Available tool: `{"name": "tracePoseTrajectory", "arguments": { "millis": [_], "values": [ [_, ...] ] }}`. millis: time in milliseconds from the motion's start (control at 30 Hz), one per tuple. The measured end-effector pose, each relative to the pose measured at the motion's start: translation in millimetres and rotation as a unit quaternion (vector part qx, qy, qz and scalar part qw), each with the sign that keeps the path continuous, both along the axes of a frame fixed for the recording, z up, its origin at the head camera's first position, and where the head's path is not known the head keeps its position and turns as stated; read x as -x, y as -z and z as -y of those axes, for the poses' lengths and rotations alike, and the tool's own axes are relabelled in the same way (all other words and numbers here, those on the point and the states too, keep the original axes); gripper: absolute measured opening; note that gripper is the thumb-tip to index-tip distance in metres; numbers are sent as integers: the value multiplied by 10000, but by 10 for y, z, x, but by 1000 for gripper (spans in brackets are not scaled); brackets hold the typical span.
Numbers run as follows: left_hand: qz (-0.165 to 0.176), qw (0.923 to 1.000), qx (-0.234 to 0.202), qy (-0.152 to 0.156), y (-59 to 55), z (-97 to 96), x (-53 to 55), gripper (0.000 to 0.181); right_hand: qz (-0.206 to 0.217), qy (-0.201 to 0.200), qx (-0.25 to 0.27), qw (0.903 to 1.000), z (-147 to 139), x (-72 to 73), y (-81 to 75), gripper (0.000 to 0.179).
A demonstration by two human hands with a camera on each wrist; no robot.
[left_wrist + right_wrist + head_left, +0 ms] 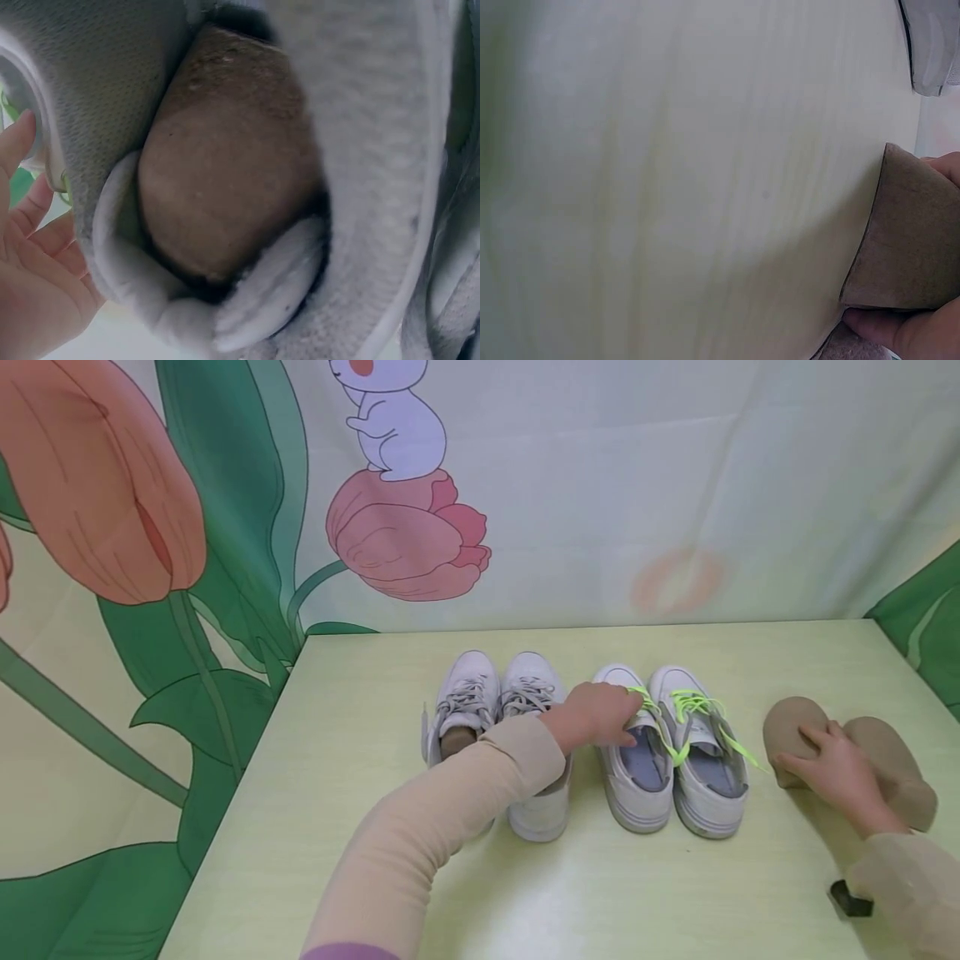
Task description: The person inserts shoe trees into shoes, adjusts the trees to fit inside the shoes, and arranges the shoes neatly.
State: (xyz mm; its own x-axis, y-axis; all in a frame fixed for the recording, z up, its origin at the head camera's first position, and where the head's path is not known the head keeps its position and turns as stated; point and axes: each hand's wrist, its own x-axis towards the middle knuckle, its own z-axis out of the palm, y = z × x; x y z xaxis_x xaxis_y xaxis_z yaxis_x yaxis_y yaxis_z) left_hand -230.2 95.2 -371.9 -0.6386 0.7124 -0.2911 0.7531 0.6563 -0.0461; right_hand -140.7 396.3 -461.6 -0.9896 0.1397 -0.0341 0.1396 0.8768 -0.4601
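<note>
My left hand (600, 714) reaches over the left of two white sneakers with neon-green laces (641, 768), fingertips at its opening near the tongue. In the left wrist view its fingers (52, 240) are spread loosely. At the right, my right hand (836, 772) grips a brown foot-shaped shoe tree (791, 714), thumb on one side and fingers on the other. The right wrist view shows that shoe tree's flat end (904, 232) between thumb and fingers, close over the table. A second brown shoe tree (885, 747) lies beside it.
Left of the neon-laced pair stand two sneakers with grey laces (465, 693), partly behind my left forearm. A brown shoe tree (457, 741) sits inside the left one. The matching neon-laced sneaker (708, 777) stands beside its mate. A small black block (851, 899) shows by my right sleeve.
</note>
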Motion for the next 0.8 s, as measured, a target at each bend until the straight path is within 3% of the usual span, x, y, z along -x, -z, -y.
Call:
{"name": "tracePoseTrajectory", "arguments": {
  "millis": [267,800],
  "values": [
    [-106,9999,-55,80,66,10,6,35,94,35,7,9999,-7,3,3,79],
    [-366,9991,-124,178,68,-16,45,15,-24,-22,-63,10000,-6,0,0,76]
  ]
}}
